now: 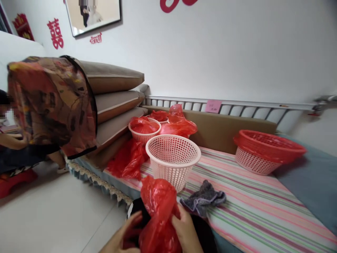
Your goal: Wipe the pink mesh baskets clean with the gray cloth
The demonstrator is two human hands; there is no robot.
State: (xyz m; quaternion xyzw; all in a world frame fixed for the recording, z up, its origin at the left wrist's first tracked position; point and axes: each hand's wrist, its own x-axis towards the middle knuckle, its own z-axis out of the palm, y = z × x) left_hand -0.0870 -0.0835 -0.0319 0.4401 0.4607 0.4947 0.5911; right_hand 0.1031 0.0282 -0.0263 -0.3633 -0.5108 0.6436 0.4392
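Observation:
A bunched red plastic bag [159, 211] is at the bottom centre, between my two hands. My right hand [184, 225] pinches its right side between thumb and fingers. At its left side is my left hand [125, 235], fingers apart and curved around the bag's edge. Just beyond the bag, an uncovered pink perforated basket [172, 165] stands upright on the striped sheet [252, 200]. To the right of that basket lies a crumpled grey cloth [204, 197]. The lower part of the bag runs out of view.
Behind stand a basket holding red plastic [144, 130] and more red bags [179, 124]. A bag-lined basket [259, 158] is at right. Stacked cushions [116, 95] with a patterned cloth [55, 102] rise at left. A person's arm [13, 140] shows at far left.

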